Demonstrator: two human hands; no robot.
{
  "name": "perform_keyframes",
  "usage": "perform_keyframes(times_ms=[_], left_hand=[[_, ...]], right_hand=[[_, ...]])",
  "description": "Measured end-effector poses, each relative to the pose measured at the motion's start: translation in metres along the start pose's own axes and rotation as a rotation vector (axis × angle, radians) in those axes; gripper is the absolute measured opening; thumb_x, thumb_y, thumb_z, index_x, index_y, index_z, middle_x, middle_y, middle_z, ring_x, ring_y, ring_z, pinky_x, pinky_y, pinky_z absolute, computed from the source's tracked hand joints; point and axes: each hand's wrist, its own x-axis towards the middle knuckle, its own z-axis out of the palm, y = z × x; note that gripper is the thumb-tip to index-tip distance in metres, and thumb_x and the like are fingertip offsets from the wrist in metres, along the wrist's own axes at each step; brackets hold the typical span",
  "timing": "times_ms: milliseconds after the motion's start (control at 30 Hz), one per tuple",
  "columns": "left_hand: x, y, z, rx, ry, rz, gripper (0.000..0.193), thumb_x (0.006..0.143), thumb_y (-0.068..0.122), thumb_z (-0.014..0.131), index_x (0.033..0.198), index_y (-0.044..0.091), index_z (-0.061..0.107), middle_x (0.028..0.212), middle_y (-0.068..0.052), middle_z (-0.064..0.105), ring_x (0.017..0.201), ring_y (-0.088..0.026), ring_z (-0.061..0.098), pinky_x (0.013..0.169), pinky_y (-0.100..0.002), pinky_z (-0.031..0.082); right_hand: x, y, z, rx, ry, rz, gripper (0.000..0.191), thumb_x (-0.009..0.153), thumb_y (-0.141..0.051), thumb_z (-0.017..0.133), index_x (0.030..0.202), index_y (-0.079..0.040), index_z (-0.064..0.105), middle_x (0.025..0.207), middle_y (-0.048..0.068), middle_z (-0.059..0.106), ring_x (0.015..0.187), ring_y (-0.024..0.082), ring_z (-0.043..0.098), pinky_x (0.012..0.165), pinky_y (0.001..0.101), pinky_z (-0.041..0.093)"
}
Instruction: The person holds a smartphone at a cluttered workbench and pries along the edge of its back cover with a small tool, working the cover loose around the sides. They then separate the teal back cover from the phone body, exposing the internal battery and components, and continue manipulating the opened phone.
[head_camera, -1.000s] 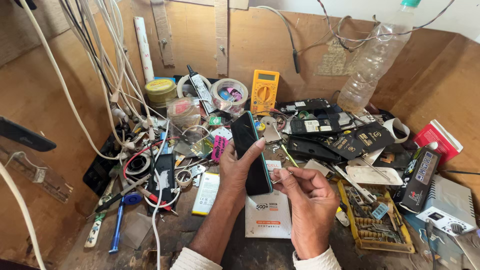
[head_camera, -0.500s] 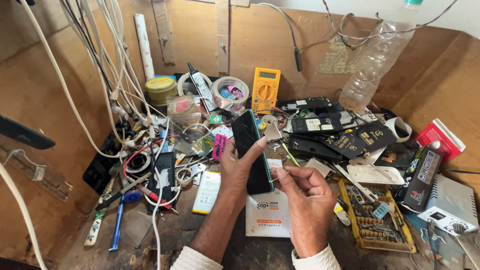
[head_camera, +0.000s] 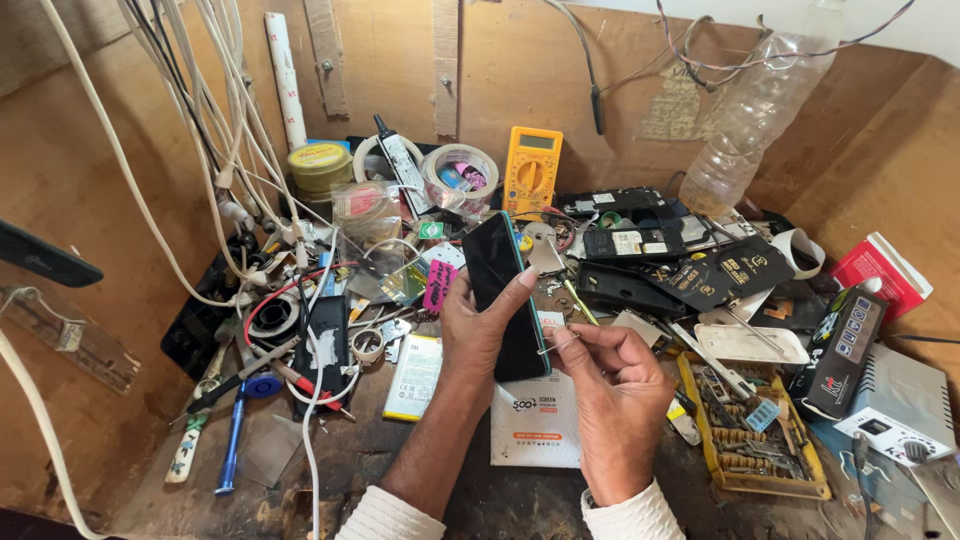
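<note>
My left hand (head_camera: 478, 330) grips a dark smartphone (head_camera: 505, 290) with a teal edge, holding it tilted above the cluttered wooden bench. My right hand (head_camera: 612, 395) pinches a thin metal pin (head_camera: 548, 348) with its tip against the phone's right side edge. Under both hands lies a white flat packet (head_camera: 535, 430). Cream knitted cuffs cover both wrists.
A yellow multimeter (head_camera: 531, 172), tape rolls (head_camera: 459, 170), a clear plastic bottle (head_camera: 745, 115), black phone parts (head_camera: 640, 262), a yellow tray of small tools (head_camera: 750, 440), a white battery (head_camera: 414, 376) and a tangle of white cables (head_camera: 250, 190) crowd the bench.
The two hands and the phone stay in almost the same place; my right hand keeps the pin at the phone's edge with only slight shifts.
</note>
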Motion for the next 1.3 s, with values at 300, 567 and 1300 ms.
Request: perform_keyframes(times_ms=[300, 567, 1300], left_hand=[[0.003, -0.005, -0.001, 0.026, -0.002, 0.06, 0.051, 0.077, 0.025, 0.085, 0.119, 0.003, 0.066, 0.11, -0.006, 0.075, 0.098, -0.012, 0.069, 0.089, -0.028, 0.054], [0.003, -0.004, 0.003, 0.043, -0.004, 0.074, 0.052, 0.077, 0.026, 0.086, 0.119, 0.004, 0.065, 0.11, -0.005, 0.074, 0.098, -0.011, 0.068, 0.09, -0.028, 0.054], [0.007, -0.012, 0.005, 0.113, 0.057, 0.09, 0.054, 0.074, 0.024, 0.089, 0.116, 0.003, 0.061, 0.101, -0.005, 0.074, 0.086, -0.009, 0.07, 0.077, -0.026, 0.058]], right_hand=[[0.003, 0.001, -0.001, -0.009, -0.005, -0.075, 0.011, 0.091, -0.002, 0.073, 0.098, 0.006, 0.069, 0.092, 0.015, 0.078, 0.08, 0.016, 0.075, 0.075, 0.0279, 0.063], [0.006, 0.005, -0.003, -0.032, -0.001, -0.048, 0.012, 0.089, -0.001, 0.075, 0.098, 0.006, 0.069, 0.094, 0.016, 0.079, 0.082, 0.016, 0.075, 0.077, 0.0276, 0.061], [0.014, 0.011, -0.012, -0.158, -0.058, -0.096, 0.009, 0.089, -0.002, 0.077, 0.095, 0.004, 0.074, 0.082, 0.005, 0.075, 0.071, 0.007, 0.068, 0.066, 0.0189, 0.053]])
